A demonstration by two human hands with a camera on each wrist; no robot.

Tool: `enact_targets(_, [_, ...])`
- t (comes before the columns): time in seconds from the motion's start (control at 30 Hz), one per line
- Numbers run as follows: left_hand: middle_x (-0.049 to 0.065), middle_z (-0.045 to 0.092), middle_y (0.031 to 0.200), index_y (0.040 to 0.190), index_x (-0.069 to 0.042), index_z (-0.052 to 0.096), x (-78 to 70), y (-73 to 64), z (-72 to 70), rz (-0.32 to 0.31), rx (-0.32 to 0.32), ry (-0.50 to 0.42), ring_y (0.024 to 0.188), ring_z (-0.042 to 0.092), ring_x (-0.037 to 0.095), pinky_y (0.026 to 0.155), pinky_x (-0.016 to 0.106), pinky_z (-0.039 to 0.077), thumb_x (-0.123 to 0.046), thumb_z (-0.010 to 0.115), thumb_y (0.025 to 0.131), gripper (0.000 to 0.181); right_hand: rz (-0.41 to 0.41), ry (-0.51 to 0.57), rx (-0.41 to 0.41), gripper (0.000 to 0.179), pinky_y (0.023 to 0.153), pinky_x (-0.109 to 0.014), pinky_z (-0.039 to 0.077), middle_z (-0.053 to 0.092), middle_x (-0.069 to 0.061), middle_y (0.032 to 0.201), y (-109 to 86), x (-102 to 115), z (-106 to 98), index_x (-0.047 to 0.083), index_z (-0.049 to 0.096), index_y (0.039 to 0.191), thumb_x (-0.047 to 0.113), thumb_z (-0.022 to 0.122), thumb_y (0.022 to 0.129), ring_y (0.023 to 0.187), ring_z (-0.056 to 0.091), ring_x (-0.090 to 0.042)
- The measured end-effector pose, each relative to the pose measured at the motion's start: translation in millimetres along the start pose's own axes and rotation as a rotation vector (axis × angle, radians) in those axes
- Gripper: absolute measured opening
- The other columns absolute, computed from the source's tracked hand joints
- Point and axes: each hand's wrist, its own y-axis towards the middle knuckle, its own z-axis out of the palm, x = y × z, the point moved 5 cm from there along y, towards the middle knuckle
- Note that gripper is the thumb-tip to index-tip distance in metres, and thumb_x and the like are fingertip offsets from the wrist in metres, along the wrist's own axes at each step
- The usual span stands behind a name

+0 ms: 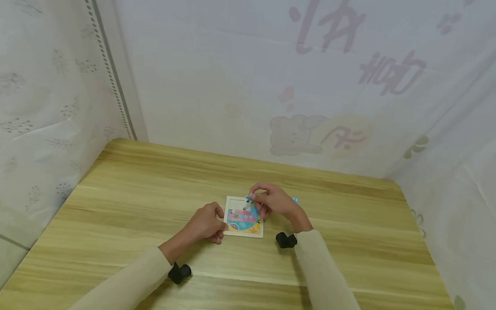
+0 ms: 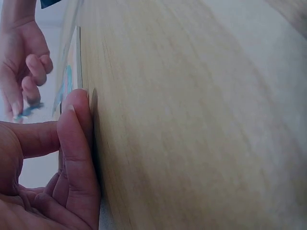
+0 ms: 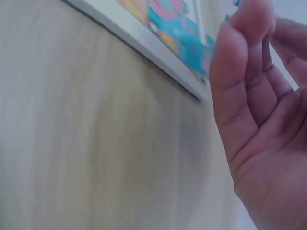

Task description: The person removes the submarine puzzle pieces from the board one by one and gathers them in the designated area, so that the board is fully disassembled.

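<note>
A square jigsaw puzzle board point(image 1: 248, 235) with a pale rim lies on the table, a colourful picture partly filling it; its upper left part shows bare. My left hand point(image 1: 206, 221) grips the board's left edge near the lower corner, thumb and fingertips at the rim point(image 2: 79, 62). Over the upper right of the board, my right hand point(image 1: 276, 201) pinches a small blue-and-white puzzle piece point(image 1: 249, 200) between thumb and forefinger. The left wrist view shows this piece point(image 2: 29, 111) raised at the fingertips. In the right wrist view the hand point(image 3: 268, 105) mostly hides it.
Something light blue point(image 1: 296, 200) lies just behind the right wrist, partly covered. The wooden table point(image 1: 164, 178) meets printed cloth walls point(image 1: 219, 76) at the back and sides. A black wrist camera point(image 1: 286, 240) sits by the right cuff, another point(image 1: 180, 273) by the left.
</note>
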Motion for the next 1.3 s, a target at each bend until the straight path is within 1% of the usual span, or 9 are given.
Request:
enact_targets(0.07, [0.014,0.064,0.060,0.104,0.002,0.050,-0.3,-0.3,-1.0,0.003,-0.003,-0.004,0.045,0.063,0.019,0.046,0.032,0.057,0.003,0.068,0.085,0.026,-0.006,0.014,-0.006,0.018,0.046,-0.032,0.047,0.049,-0.005,0.063,-3.7,0.3,-9.7,0.010,0.058,0.111,0.025,0.054,0.101,0.046,0.044,-0.021])
enact_targets(0.2, [0.014,0.064,0.059,0.104,0.002,0.051,-0.5,-1.4,-2.5,0.003,-0.007,-0.012,0.044,0.062,0.019,0.046,0.032,0.058,0.003,0.068,0.085,0.026,0.024,-0.010,-0.067,0.022,0.048,-0.034,0.043,0.049,-0.004,0.065,-16.8,-1.4,-35.6,0.010,0.056,0.112,0.028,0.052,0.102,0.048,0.045,-0.022])
enact_targets(0.3, [0.015,0.064,0.060,0.105,0.003,0.051,-0.7,-1.6,-3.6,0.005,-0.012,-0.014,0.044,0.062,0.019,0.046,0.033,0.058,0.003,0.068,0.085,0.026,0.071,-0.042,-0.125,0.025,0.049,-0.035,0.043,0.050,-0.004,0.066,-29.6,-5.1,-57.9,0.005,0.058,0.109,0.028,0.052,0.102,0.048,0.048,-0.018])
enact_targets(0.47, [0.014,0.064,0.060,0.105,0.002,0.051,-0.2,-0.7,-5.0,0.003,-0.017,-0.002,0.044,0.062,0.018,0.046,0.032,0.057,0.003,0.068,0.085,0.026,0.152,-0.097,-0.182,0.028,0.051,-0.034,0.044,0.050,-0.005,0.071,-53.0,-17.3,-91.6,-0.003,0.060,0.108,0.022,0.050,0.103,0.049,0.049,-0.013])
enact_targets(0.57, [0.014,0.064,0.060,0.105,0.003,0.051,0.2,-0.8,-5.1,0.006,-0.012,0.004,0.045,0.063,0.018,0.046,0.032,0.057,0.003,0.068,0.085,0.027,0.198,-0.146,-0.212,0.027,0.052,-0.033,0.047,0.052,-0.006,0.072,-65.4,-28.4,-108.6,-0.004,0.061,0.110,0.020,0.050,0.103,0.050,0.050,-0.013])
enact_targets(0.67, [0.014,0.064,0.060,0.106,0.003,0.050,0.5,-1.3,-5.0,0.002,-0.007,-0.001,0.045,0.063,0.019,0.047,0.032,0.058,0.003,0.068,0.085,0.027,0.245,-0.192,-0.232,0.027,0.052,-0.031,0.048,0.052,-0.004,0.069,-75.5,-39.6,-121.6,-0.006,0.062,0.105,0.018,0.050,0.102,0.050,0.051,-0.012])
enact_targets(0.8, [0.014,0.064,0.060,0.105,0.002,0.050,0.9,-2.0,-5.3,-0.004,-0.012,-0.005,0.045,0.063,0.019,0.046,0.032,0.057,0.003,0.068,0.085,0.027,0.280,-0.222,-0.231,0.026,0.051,-0.030,0.048,0.051,-0.002,0.066,-84.5,-47.7,-130.9,-0.008,0.062,0.101,0.015,0.050,0.102,0.050,0.051,-0.012])
enact_targets(0.93, [0.015,0.065,0.060,0.105,0.002,0.051,0.3,-2.6,-5.3,-0.003,-0.016,0.003,0.045,0.063,0.019,0.046,0.032,0.057,0.003,0.068,0.085,0.026,0.290,-0.215,-0.228,0.025,0.051,-0.029,0.050,0.052,-0.003,0.066,-88.1,-50.2,-134.2,-0.009,0.062,0.108,0.012,0.050,0.102,0.049,0.051,-0.011])
enact_targets(1.3, [0.014,0.064,0.060,0.105,0.002,0.051,-1.1,-1.2,-0.2,0.011,0.006,0.001,0.045,0.063,0.019,0.046,0.032,0.057,0.003,0.068,0.085,0.026,0.312,-0.212,-0.303,0.026,0.049,-0.027,0.048,0.061,-0.008,0.069,-91.9,-59.7,-132.1,-0.004,0.066,0.114,0.014,0.056,0.098,0.048,0.050,-0.010])
